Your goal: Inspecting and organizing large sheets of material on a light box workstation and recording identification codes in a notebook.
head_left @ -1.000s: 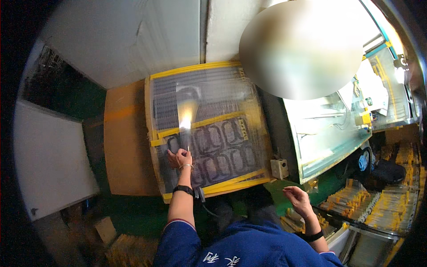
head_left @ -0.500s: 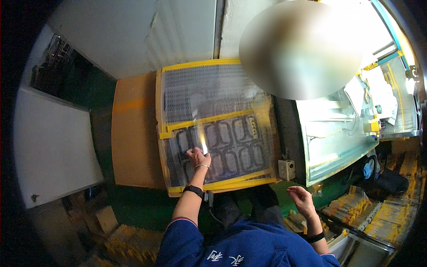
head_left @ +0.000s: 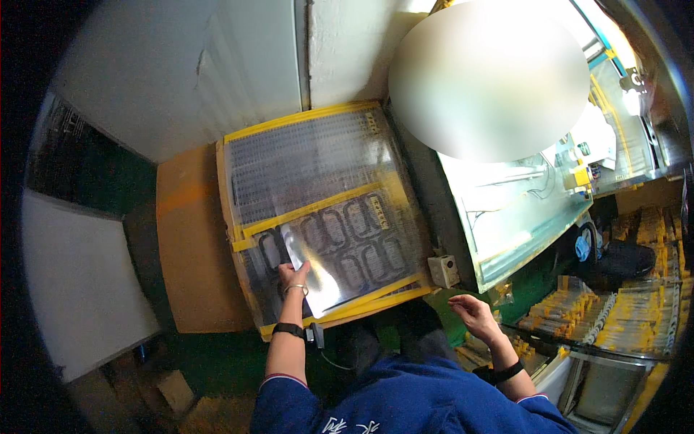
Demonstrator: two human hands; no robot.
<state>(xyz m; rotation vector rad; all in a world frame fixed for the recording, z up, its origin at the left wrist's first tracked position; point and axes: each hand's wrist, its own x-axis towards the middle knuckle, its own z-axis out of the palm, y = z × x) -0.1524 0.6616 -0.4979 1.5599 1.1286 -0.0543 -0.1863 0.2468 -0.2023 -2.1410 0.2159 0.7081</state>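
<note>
My left hand (head_left: 293, 273) is closed, its fingers pinching the edge of a clear, shiny plastic sheet (head_left: 322, 288) that catches a bright glare. Below it lies a flat panel (head_left: 334, 249) with dark rounded frame outlines in two rows. Yellow tape (head_left: 318, 209) runs across the panel and along its borders. Its far half carries fine rows of small dark marks (head_left: 303, 163). Off to the right, away from the panel, my right hand (head_left: 473, 314) hangs in the air. Its fingers are loosely bent and apart, with nothing visible in them.
Brown cardboard (head_left: 189, 253) lies left of the panel. To the right stands a brightly lit glass-topped table (head_left: 506, 231), with a small beige box (head_left: 442, 271) beside it. Stacks of yellow-taped sheets (head_left: 564, 311) fill the lower right. A white wall panel (head_left: 246, 65) rises behind.
The view has shifted and tilted. My left hand has moved nearer to me, and the sheet's glare has grown broader. My right hand stays off to the side.
</note>
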